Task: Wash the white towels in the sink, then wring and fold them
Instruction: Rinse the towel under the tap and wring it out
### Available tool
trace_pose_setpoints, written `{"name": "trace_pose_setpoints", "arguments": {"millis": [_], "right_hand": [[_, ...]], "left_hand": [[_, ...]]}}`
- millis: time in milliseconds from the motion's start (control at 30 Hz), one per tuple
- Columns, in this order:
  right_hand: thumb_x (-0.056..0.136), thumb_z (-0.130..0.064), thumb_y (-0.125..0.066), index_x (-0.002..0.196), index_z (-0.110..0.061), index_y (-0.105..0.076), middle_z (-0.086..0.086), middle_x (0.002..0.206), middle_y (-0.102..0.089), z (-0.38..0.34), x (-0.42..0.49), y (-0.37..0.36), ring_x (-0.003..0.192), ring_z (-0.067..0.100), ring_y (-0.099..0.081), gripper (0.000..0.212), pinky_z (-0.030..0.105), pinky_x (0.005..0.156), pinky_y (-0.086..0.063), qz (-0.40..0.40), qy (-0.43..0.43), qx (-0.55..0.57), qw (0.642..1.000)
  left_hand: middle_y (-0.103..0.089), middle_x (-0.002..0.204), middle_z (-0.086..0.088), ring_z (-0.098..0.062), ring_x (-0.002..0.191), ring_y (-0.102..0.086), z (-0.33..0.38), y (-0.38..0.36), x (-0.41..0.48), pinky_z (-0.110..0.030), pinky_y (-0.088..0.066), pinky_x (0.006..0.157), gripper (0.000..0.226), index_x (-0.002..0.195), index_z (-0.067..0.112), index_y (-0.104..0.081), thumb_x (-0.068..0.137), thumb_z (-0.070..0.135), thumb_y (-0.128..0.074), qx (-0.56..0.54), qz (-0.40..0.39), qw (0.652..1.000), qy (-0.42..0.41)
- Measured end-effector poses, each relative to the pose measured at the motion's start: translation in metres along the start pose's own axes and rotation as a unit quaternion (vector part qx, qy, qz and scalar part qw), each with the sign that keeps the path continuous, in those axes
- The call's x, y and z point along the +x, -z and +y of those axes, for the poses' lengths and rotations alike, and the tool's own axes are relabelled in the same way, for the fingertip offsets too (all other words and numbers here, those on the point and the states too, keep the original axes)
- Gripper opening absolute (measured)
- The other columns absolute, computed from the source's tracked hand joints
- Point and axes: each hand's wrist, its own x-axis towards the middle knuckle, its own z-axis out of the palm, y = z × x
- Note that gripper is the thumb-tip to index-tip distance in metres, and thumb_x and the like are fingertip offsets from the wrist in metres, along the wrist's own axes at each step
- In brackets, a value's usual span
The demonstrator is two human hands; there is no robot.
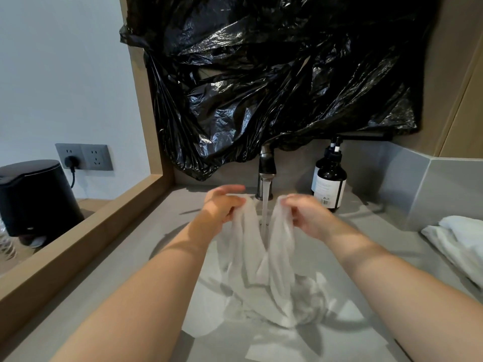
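A wet white towel [264,270] hangs between my two hands over the grey sink [172,246]. My left hand [222,205] pinches its upper left edge. My right hand [305,212] grips the upper right edge. Water runs from the dark faucet [266,168] straight down between my hands onto the fold of the towel. The towel's lower part lies bunched in the basin. More white towels [460,244] lie piled on the counter at the right.
A dark pump bottle [329,178] stands right of the faucet. Black plastic sheeting [274,74] covers the wall behind. A wooden ledge [86,236] borders the left, with a black bin [36,197] and a wall socket [83,156] beyond it.
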Motion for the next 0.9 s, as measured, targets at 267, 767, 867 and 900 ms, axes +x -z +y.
{"name": "trace_pose_setpoints", "arguments": {"millis": [267,767,867,900], "right_hand": [[0.092,-0.012,-0.048,0.083,-0.009,-0.050,0.012,0.087,-0.056,-0.030,-0.006,0.043,0.098,0.043,-0.055,0.010,0.039,0.075,-0.042,0.185,0.058,-0.284,0.939],[0.086,-0.008,-0.054,0.065,-0.016,-0.036,0.004,0.073,-0.044,-0.010,-0.015,0.037,0.082,0.027,-0.050,0.029,0.029,0.070,-0.046,-0.026,0.013,-0.729,0.684],[0.080,-0.064,-0.061,0.072,-0.017,-0.054,-0.002,0.083,-0.058,-0.014,-0.020,0.034,0.084,0.023,-0.058,0.047,0.028,0.075,-0.047,-0.108,-0.084,-0.739,0.659],[0.075,-0.073,-0.059,0.080,-0.019,-0.061,-0.005,0.086,-0.062,-0.013,-0.025,0.030,0.085,0.022,-0.061,0.055,0.027,0.077,-0.048,-0.147,-0.126,-0.766,0.613]], "left_hand": [[-0.064,0.074,-0.002,-0.015,0.065,-0.054,0.009,0.016,0.016,-0.022,-0.046,0.055,0.034,0.083,0.016,-0.076,0.093,-0.004,-0.052,0.238,0.070,0.965,-0.087],[-0.054,0.117,-0.006,-0.024,0.116,-0.047,0.008,0.007,-0.001,-0.031,-0.043,0.098,0.027,0.111,0.011,-0.066,0.097,0.026,-0.049,0.655,0.000,0.740,-0.154],[-0.059,0.077,-0.002,-0.023,0.085,-0.055,0.007,0.008,-0.003,-0.027,-0.046,0.072,0.024,0.065,0.016,-0.057,0.087,0.025,-0.051,0.491,0.080,0.855,-0.148],[-0.055,0.065,-0.002,-0.022,0.073,-0.054,0.008,0.008,-0.003,-0.025,-0.044,0.062,0.027,0.060,0.014,-0.052,0.085,0.024,-0.050,0.460,0.084,0.874,-0.130]]}}
